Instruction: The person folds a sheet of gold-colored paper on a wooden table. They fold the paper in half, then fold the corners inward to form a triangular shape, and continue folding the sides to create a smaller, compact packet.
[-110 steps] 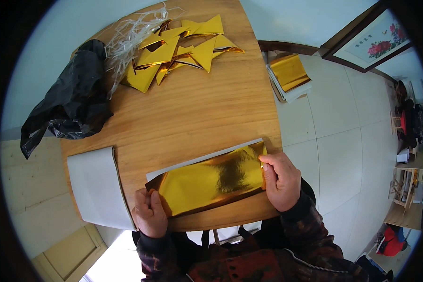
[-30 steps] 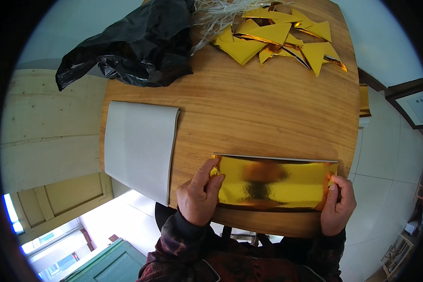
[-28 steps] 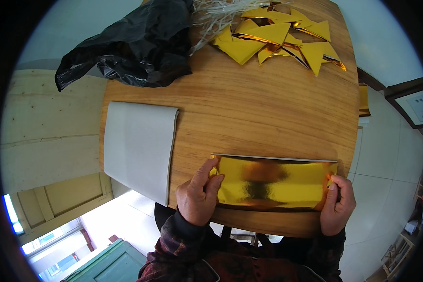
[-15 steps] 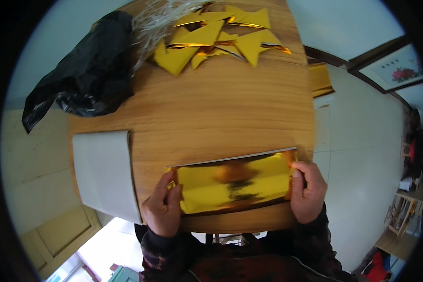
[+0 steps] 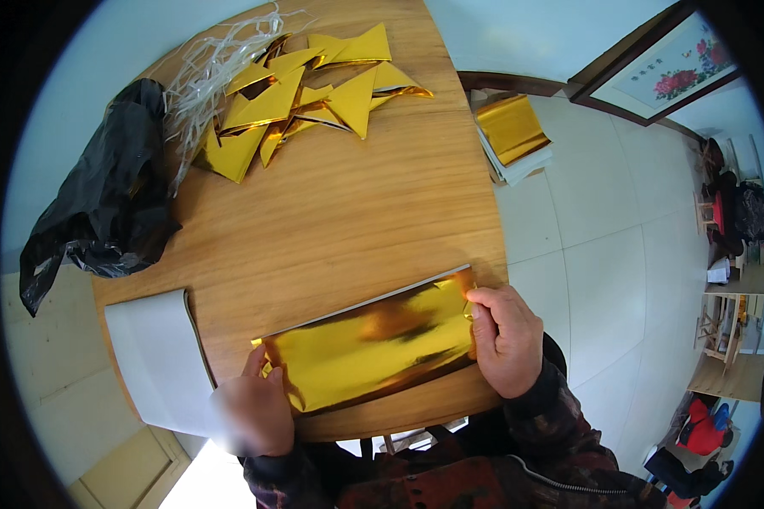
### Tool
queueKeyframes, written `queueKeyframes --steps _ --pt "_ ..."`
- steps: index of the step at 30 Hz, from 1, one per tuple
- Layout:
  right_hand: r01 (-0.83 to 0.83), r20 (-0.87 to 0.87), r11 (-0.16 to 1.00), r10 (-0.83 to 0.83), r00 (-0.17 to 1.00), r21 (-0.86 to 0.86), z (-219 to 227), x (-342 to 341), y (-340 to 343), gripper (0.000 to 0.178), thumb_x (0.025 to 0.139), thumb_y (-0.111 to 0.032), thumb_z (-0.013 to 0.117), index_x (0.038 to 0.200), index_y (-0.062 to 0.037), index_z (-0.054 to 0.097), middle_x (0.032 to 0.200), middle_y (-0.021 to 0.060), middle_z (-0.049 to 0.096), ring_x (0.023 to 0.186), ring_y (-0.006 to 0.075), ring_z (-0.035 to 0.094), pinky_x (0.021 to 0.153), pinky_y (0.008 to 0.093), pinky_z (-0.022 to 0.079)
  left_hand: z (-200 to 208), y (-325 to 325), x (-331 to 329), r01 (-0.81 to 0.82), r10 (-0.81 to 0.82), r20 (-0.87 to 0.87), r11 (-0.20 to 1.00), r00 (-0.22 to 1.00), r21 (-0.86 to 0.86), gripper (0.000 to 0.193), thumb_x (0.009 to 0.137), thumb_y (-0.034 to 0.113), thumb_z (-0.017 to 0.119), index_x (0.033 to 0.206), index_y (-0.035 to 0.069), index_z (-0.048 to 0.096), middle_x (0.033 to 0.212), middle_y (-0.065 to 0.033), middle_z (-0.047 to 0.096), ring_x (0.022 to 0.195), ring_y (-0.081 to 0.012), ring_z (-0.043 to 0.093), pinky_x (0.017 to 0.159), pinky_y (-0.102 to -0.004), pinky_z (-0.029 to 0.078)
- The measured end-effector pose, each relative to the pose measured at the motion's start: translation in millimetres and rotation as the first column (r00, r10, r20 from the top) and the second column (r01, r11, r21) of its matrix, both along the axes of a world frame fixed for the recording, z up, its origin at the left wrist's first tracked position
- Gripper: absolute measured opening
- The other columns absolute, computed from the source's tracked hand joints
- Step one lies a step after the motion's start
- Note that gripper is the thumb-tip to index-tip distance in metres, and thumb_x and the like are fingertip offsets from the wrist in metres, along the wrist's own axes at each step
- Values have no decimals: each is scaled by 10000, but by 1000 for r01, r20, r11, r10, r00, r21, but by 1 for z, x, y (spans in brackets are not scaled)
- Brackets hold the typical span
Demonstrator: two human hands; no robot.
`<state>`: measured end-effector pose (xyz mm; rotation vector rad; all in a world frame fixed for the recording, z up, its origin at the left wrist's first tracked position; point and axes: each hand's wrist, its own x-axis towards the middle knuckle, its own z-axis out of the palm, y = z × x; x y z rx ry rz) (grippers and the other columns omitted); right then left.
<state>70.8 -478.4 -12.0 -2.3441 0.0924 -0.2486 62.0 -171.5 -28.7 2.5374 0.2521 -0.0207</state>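
Observation:
A long folded sheet of gold foil paper (image 5: 365, 343) lies at the table's near edge, shiny side up, with a pale edge along its far side. My left hand (image 5: 259, 407), partly blurred, has its fingers closed on the sheet's left end. At the opposite end, my right hand (image 5: 508, 339) pinches the right corner between thumb and fingers. Left of the sheet lies a folded stack of grey-white paper (image 5: 157, 360), close beside my left hand. Several folded gold foil pieces with pointed corners (image 5: 267, 102) are heaped at the far side of the table.
White plastic strings (image 5: 221, 72) lie tangled by the folded pieces. A crumpled black plastic bag (image 5: 115, 187) rests at the table's left edge. On the floor to the right is a stack topped with gold paper (image 5: 514, 127). A framed flower picture (image 5: 675, 68) stands beyond it.
The view has turned and shifted, so the table appears further left and tilted. Both hands still hold the foil sheet's ends; my left hand is blurred by motion.

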Motion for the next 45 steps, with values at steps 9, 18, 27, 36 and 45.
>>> queueKeyframes --steps 9,18,27,36,45 --pt "-10 -14 1000 10 1000 -4 3 1 0 193 876 25 630 1064 -21 632 878 142 630 686 334 647 559 371 520 -7 5 -2 36 -38 77 999 996 18 326 934 39 625 1257 1 648 612 -38 586 564 -67 501 544 -216 396" --pt "-20 -16 999 19 1000 -25 2 2 0 189 881 12 626 1067 -24 630 870 137 625 676 332 641 546 375 514 -8 4 -3 26 -14 109 994 994 -105 319 948 47 614 1261 -1 646 623 -42 596 569 -68 507 545 -213 399" --pt "-15 -36 1000 14 999 -27 2 2 0 187 885 -1 623 1071 -25 631 874 139 629 687 336 642 555 380 517 0 -1 1 38 -41 47 997 998 60 313 949 27 605 1256 -15 648 812 -92 722 686 -78 602 640 -207 471" --pt "-11 -36 1000 10 999 -21 2 3 0 210 885 2 618 1093 -29 634 875 143 630 686 345 642 559 385 519 19 -14 7 -58 59 5 984 998 -166 312 918 -18 614 1226 -49 654 802 -131 737 651 -124 673 610 -223 517" --pt "11 -100 1000 -11 995 -2 6 3 3 247 919 36 553 1148 -3 636 843 155 609 645 284 607 572 344 481 17 -12 5 -45 46 2 983 999 -179 290 956 42 603 1233 -26 660 854 -107 735 719 -111 651 671 -230 511"
